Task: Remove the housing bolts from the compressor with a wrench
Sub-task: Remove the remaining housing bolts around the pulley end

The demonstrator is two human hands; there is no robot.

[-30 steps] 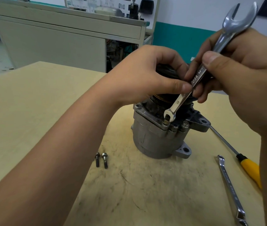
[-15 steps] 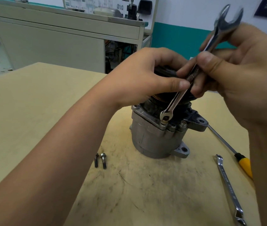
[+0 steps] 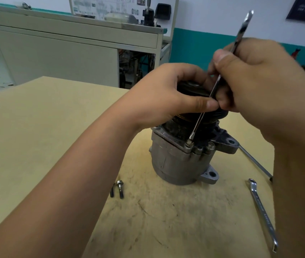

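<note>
A grey metal compressor stands upright on the wooden table, its black pulley on top. My left hand grips the pulley from above. My right hand pinches the shaft of a steel wrench, seen edge-on, whose lower end sits on a housing bolt at the flange. Another bolt stands in the flange to its right. Two removed bolts lie on the table left of the compressor.
A second wrench lies at the right of the table. The metal shaft of a screwdriver runs behind it, its handle hidden by my right arm. A beige cabinet stands beyond the table's far edge.
My right hand has twisted the wrench about its long axis: the open jaw at the top, flat to the camera earlier, now shows edge-on. Its lower end stays on the same bolt.
</note>
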